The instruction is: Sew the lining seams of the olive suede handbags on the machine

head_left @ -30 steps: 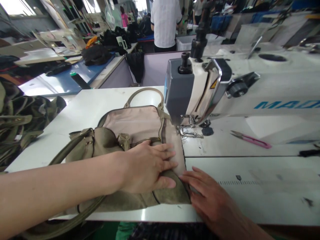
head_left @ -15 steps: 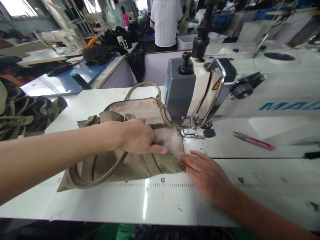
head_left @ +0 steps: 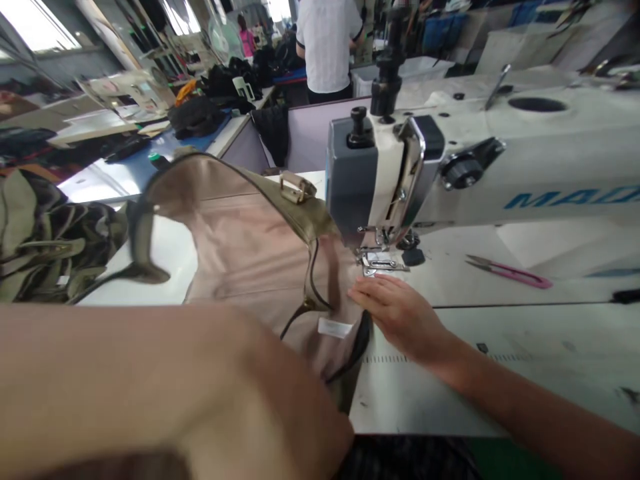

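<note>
Before the sewing machine [head_left: 470, 167], the left hand [head_left: 273, 410] is blurred; I cannot tell its grip. Closer to the machine, the right hand [head_left: 395, 310] lies almost flat, touching the bag's [head_left: 235, 247] edge. The bag, left of the machine, seems soft, floppy; best held along this edge.

One left hand [head_left: 295, 407], one right hand [head_left: 403, 313], one bag [head_left: 235, 247] with one white tag [head_left: 335, 327] inside, one pair of pink snips [head_left: 515, 272] on the right, one big sewing machine [head_left: 555, 153] near right, one person in white [head_left: 327, 50] far off
</note>
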Available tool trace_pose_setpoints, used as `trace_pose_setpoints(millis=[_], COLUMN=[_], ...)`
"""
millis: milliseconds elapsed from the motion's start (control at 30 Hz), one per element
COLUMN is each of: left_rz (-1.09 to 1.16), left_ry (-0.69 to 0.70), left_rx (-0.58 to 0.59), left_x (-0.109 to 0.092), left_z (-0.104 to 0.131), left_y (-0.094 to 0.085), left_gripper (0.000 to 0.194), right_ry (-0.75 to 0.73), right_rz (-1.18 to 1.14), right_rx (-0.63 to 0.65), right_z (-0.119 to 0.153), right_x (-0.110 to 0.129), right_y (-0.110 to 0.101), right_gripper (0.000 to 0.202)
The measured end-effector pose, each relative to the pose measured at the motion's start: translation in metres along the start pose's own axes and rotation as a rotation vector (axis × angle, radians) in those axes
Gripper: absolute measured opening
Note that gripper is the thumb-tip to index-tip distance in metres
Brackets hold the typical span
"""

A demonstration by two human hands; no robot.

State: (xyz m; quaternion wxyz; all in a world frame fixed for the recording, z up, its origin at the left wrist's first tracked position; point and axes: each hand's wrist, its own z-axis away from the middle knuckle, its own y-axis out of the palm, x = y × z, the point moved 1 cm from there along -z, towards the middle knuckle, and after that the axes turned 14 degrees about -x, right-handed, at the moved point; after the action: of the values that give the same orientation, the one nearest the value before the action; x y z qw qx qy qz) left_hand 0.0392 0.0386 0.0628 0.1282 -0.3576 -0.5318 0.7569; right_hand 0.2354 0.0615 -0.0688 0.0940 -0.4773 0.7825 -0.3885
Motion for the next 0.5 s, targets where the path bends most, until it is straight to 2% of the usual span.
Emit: trace_pose_setpoints(millis=[67,100,133,233,300,400,500], left_rz=[-0.045,-0.108,-0.184,-0.372,-0.409,-0.401,-0.37], left_ry=[0.082,0.13,0.166,0.211,0.266,0.333,0.13], left_rx=[0.154,0.182,0.157,-0.124,-0.229,-0.269,-0.277], left_x=[-0.004,-0.002,0.001,0.019,0.028,0.034,0.039], left_z=[-0.008,-0.011,-0.013,-0.01,-0.004,-0.003,-0.009], left_y=[0.012,0.019,0.027,0.052,0.063,0.068,0.065], left_gripper=[0.021,0.026,0.034,0.061,0.066,0.07,0.08], right_ry=[0.041,0.079,0.126,0.253,0.294,0.324,0.354], right_rz=[-0.044,-0.068,-0.088,-0.104,-0.089,-0.072,-0.124], right_rx=[0.002,0.0,-0.004,-0.022,-0.026,-0.026,-0.037], right_z=[0.004,0.006,0.01,0.019,0.022,0.022,0.02], right_x=[0.004,0.007,0.011,0.022,0.028,0.03,0.029], right_y=[-0.004,-0.007,-0.01,-0.018,-0.02,-0.022,-0.024], right_gripper=[0.036,0.037,0.036,0.036,0.035,0.028,0.027])
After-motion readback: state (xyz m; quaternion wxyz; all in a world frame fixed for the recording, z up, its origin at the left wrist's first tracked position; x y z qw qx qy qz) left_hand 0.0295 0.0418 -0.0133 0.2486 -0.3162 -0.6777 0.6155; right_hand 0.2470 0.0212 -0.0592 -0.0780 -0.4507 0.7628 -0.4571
